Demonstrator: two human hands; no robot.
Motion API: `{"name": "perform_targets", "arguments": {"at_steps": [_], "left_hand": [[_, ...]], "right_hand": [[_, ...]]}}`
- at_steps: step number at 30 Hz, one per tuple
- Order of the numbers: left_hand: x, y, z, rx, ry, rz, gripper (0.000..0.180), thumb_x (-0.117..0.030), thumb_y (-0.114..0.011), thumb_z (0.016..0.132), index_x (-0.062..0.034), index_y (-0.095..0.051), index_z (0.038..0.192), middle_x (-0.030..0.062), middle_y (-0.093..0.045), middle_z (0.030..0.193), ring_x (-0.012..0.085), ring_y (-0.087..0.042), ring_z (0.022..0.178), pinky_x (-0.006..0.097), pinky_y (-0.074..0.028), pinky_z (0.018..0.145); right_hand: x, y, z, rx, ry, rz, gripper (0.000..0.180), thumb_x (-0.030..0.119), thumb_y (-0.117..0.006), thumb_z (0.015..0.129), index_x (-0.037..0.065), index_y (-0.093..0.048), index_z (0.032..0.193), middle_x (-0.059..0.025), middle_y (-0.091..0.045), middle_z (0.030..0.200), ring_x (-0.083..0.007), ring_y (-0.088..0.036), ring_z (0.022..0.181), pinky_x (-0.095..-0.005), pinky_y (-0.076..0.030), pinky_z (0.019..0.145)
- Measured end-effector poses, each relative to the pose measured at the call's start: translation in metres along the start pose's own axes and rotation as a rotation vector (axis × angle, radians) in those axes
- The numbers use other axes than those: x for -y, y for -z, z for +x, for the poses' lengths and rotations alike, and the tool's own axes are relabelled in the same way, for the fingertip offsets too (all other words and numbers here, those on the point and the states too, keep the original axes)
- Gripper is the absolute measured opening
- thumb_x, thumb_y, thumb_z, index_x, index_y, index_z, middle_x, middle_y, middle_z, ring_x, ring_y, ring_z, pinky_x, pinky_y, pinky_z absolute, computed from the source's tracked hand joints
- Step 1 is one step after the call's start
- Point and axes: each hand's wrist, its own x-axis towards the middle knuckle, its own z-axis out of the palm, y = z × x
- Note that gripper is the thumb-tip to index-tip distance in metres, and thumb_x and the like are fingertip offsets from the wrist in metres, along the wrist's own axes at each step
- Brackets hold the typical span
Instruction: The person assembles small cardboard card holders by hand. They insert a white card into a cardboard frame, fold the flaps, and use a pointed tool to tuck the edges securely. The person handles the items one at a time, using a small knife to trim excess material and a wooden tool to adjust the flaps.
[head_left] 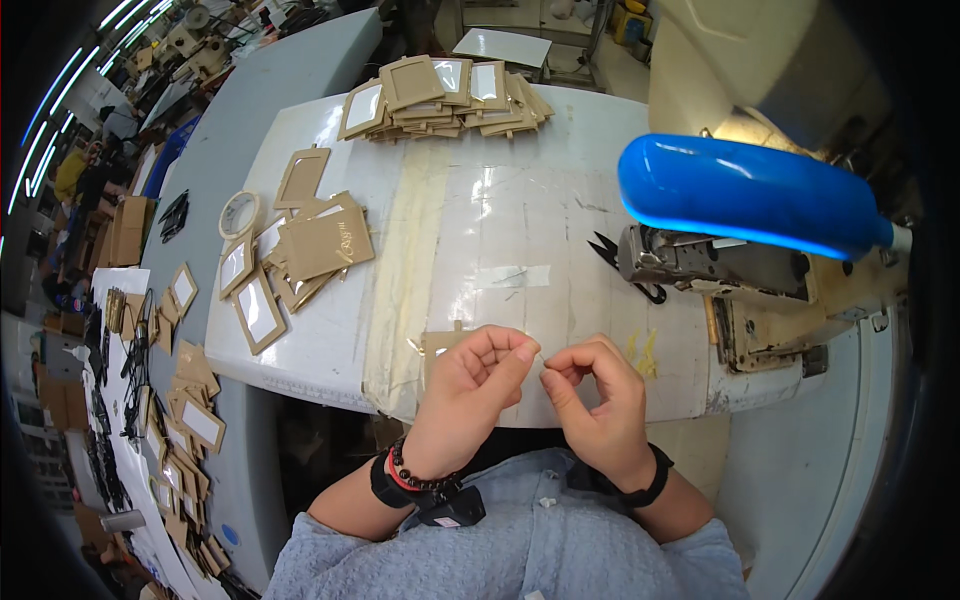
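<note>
White work surface in a busy workshop, blue-topped sewing machine at right. Both hands pinch something thin, likely thread, too fine to tell: left hand beside right hand, fingertips nearly touching. Tan cardboard frame piece lies under left hand. Stack of tan window frames sits far back. Risk: the fine strand slips from the pinch.

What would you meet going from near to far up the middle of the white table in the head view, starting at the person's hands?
Left hand and right hand pinching a small clear strip → tan card piece → taped patch → far stack of tan window frames.
</note>
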Motion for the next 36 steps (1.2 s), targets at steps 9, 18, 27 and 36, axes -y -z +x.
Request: {"name": "perform_targets", "arguments": {"at_steps": [9, 18, 27, 36], "left_hand": [[0.004, -0.002, -0.002, 0.018, -0.168, 0.175, 0.012, -0.012, -0.058, 0.095, -0.0017, -0.056, 0.102, -0.003, -0.054, 0.079, 0.0023, -0.046, 0.067, 0.017, -0.038, 0.058], [0.001, -0.006, -0.008, 0.097, -0.251, 0.071, 0.007, -0.004, -0.049, 0.097, 0.0017, -0.05, 0.1, 0.0198, -0.06, 0.117, 0.0167, -0.062, 0.1, 0.029, -0.054, 0.082], [0.001, -0.005, -0.009, 0.11, -0.214, 0.018, 0.007, -0.001, -0.047, 0.096, 0.0049, -0.049, 0.099, 0.023, -0.059, 0.115, 0.0238, -0.063, 0.103, 0.039, -0.055, 0.09], [-0.001, -0.006, -0.01, 0.081, -0.2, 0.039, 0.007, -0.001, -0.048, 0.096, 0.0057, -0.05, 0.097, 0.0229, -0.06, 0.112, 0.0234, -0.063, 0.101, 0.038, -0.057, 0.088]], "right_hand": [[0.003, 0.005, 0.0, -0.043, -0.011, 0.076, 0.01, -0.004, -0.065, 0.082, -0.002, -0.061, 0.091, -0.0066, -0.058, 0.081, -0.0123, -0.055, 0.07, -0.0234, -0.045, 0.066], [0.004, -0.003, -0.005, -0.066, -0.013, 0.124, 0.011, -0.005, -0.065, 0.082, -0.003, -0.062, 0.093, -0.0068, -0.058, 0.081, -0.0112, -0.056, 0.071, -0.0227, -0.046, 0.065], [0.006, -0.005, -0.006, -0.081, 0.022, 0.122, 0.013, -0.007, -0.066, 0.081, -0.004, -0.063, 0.093, -0.0073, -0.059, 0.082, -0.0107, -0.058, 0.07, -0.0217, -0.047, 0.064], [0.009, -0.004, -0.005, -0.086, 0.049, 0.095, 0.014, -0.008, -0.067, 0.08, -0.004, -0.063, 0.092, -0.0083, -0.061, 0.083, -0.011, -0.059, 0.07, -0.0217, -0.047, 0.063]]}}
